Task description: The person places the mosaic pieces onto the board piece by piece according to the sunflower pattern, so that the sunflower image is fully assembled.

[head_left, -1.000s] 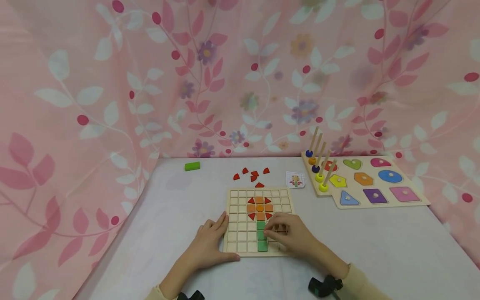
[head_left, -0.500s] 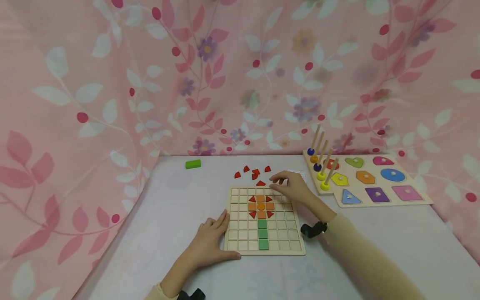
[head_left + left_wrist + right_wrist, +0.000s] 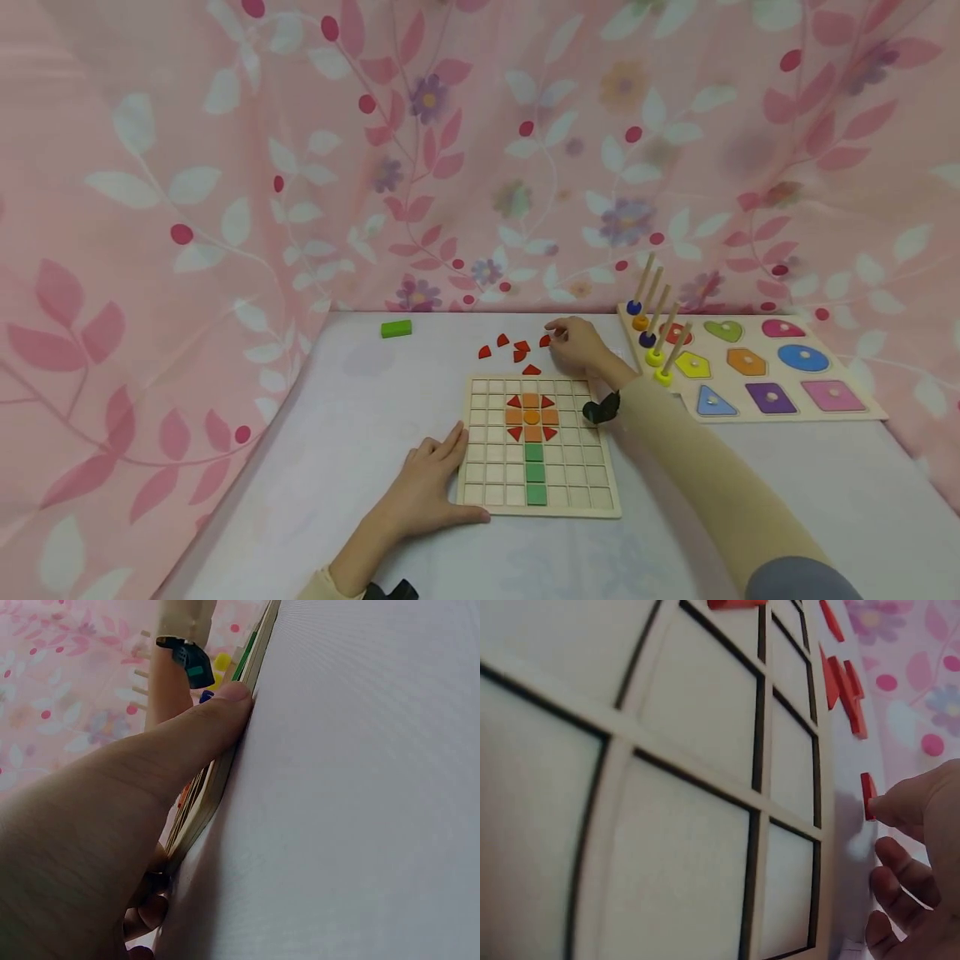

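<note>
The left hand (image 3: 429, 483) rests at the front-left corner of the wooden grid board (image 3: 480, 511), thumb along its front edge and fingers against its left side. In the left wrist view, the thumb of that hand (image 3: 97, 802) lies against the board's edge (image 3: 215, 778). Orange, red and green pieces form a flower and stem on the board. Beyond the board's back-right corner, the right hand (image 3: 581, 344) reaches to a red piece (image 3: 545, 341). The right wrist view has its thumb touching that red piece (image 3: 868, 796); its index fingertip is hidden there.
Several loose red pieces (image 3: 520, 356) lie behind the board. A green block (image 3: 396, 328) is at the back left. At the right stand a pegged shape board (image 3: 795, 400) and upright pegs with beads. The right forearm covers most of a small card.
The right hand has moved from the green pieces on the board, back past its far edge to the red piece. The left hand keeps its place at the board's corner. The head view has shifted slightly.
</note>
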Demonstrator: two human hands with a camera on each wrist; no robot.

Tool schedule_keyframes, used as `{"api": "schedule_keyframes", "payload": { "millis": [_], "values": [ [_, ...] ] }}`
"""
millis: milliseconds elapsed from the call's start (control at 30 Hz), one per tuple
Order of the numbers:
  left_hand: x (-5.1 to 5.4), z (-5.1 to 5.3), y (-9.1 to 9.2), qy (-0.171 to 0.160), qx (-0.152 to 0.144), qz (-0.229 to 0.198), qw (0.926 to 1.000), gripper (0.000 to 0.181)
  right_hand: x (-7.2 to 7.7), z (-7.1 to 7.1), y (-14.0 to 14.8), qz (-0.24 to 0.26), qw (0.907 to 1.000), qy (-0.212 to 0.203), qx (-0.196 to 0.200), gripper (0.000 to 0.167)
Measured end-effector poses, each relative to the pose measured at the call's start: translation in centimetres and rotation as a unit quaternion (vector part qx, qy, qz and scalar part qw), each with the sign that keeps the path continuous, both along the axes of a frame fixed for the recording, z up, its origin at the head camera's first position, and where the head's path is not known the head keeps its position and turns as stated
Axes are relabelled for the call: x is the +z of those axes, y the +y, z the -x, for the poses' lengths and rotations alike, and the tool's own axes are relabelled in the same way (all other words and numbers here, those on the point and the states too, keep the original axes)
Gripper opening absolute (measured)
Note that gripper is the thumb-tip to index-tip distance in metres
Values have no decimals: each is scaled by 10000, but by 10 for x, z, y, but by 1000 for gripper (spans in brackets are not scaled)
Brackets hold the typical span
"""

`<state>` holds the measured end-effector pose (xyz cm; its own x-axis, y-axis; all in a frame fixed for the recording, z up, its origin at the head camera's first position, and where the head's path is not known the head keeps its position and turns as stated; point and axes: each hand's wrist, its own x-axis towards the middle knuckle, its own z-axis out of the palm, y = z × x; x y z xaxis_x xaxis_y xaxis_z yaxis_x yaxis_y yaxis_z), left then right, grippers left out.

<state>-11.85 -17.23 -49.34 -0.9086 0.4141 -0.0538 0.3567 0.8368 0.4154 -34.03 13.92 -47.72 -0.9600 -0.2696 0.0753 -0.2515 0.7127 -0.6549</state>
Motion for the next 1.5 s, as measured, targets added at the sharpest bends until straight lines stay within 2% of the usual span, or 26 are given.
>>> {"api": "schedule_keyframes", "payload": {
  "millis": [100,300,533,633,800,967,1133,1500],
  "values": [
    [0,0,1,-6,-5,8,10000,130,-1,2,0,-110,9999,-21,17,37],
    [0,0,2,-39,7,-1,10000,131,-8,5,3,-292,9993,226,26,30],
    [1,0,1,-9,44,75,10000,131,-9,9,2,-470,9979,416,176,39],
    [1,0,1,-4,50,64,10000,131,-8,9,1,-566,9971,438,256,39],
    [0,0,1,40,24,61,10000,131,-6,9,0,-712,9969,303,159,37],
    [-1,0,1,90,1,72,9999,130,-4,8,-1,-620,9973,258,300,38],
    [0,-1,1,104,1,84,9999,131,-2,8,-3,-566,9962,411,511,28],
    [1,-2,1,76,-4,52,10000,130,-6,9,-1,-540,9967,301,535,28]
  ]
}}
